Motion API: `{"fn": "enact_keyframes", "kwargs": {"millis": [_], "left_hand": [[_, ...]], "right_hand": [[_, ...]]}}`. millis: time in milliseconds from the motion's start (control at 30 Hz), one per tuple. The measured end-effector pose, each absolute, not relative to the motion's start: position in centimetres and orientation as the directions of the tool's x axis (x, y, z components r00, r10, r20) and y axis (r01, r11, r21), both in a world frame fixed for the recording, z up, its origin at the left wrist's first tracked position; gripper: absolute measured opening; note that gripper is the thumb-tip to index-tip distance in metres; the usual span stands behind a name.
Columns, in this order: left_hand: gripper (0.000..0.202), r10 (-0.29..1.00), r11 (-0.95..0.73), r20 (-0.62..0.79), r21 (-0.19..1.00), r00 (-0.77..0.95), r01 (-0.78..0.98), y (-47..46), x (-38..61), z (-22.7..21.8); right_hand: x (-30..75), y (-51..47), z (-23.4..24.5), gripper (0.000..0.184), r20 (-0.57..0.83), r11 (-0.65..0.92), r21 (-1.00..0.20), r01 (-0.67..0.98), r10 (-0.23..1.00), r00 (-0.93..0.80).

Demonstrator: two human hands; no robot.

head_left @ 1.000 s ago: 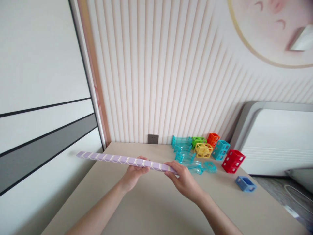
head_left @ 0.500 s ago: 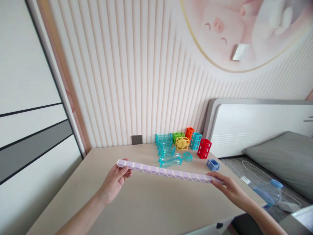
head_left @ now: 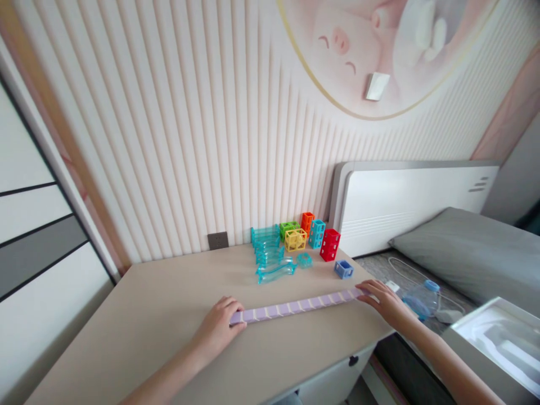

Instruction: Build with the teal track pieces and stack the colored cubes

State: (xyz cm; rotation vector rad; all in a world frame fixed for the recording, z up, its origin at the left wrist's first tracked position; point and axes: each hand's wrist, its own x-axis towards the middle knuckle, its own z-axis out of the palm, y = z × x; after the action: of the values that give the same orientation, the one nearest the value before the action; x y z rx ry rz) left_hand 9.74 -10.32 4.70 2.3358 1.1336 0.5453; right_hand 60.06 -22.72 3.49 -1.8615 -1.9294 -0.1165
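A long, thin lilac strip with white lines lies across the desk top, or just above it; I cannot tell which. My left hand is closed round its left end, thumb on the near side. At the right end my right hand pinches it between thumb and fingers. Beyond the strip are clear teal track pieces and a small teal ring. A blue open block sits close to my right hand. Red, yellow and other coloured lattice blocks stand behind.
The beige desk meets a ribbed wall with a dark socket. Right of it are a bed with a grey pillow, a clear bottle with a blue cap and a white open box. A white wardrobe stands left.
Both hands have brought the strip down towards the desk, and its left end now sits lower than its right. The view has turned to the right.
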Motion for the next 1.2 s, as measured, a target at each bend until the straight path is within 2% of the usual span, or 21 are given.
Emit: {"fn": "enact_keyframes", "kwargs": {"millis": [133, 267, 433, 700, 933, 1200], "left_hand": [[0.012, 0.786, -0.557, 0.137, 0.581, 0.603, 0.594, -9.8, 10.8, 4.3], [0.019, 0.789, -0.54, 0.14, 0.623, 0.599, 0.566, -9.5, 10.1, 3.5], [0.014, 0.794, -0.522, 0.134, 0.649, 0.593, 0.553, -9.7, 9.3, 3.7], [0.012, 0.788, -0.543, 0.103, 0.581, 0.607, 0.607, -10.3, 10.1, 4.7], [0.008, 0.791, -0.541, 0.093, 0.569, 0.605, 0.619, -10.6, 10.3, 4.6], [0.003, 0.8, -0.537, 0.097, 0.555, 0.592, 0.636, -10.8, 10.9, 5.0]], "right_hand": [[60.8, -22.1, 2.7, 0.045, 0.373, 0.036, -0.195, 0.98, 0.927, 0.04], [60.8, -22.2, 2.3, 0.042, 0.433, -0.041, -0.106, 0.994, 0.898, 0.083], [59.9, -22.9, 2.1, 0.042, 0.427, 0.006, -0.018, 1.0, 0.904, 0.002], [57.8, -21.1, 2.9, 0.044, 0.49, -0.118, 0.04, 0.992, 0.868, 0.083], [56.8, -18.8, 2.3, 0.046, 0.446, -0.161, 0.026, 0.987, 0.885, 0.132], [56.8, -18.8, 2.6, 0.049, 0.477, -0.165, -0.029, 0.986, 0.864, 0.159]]}}
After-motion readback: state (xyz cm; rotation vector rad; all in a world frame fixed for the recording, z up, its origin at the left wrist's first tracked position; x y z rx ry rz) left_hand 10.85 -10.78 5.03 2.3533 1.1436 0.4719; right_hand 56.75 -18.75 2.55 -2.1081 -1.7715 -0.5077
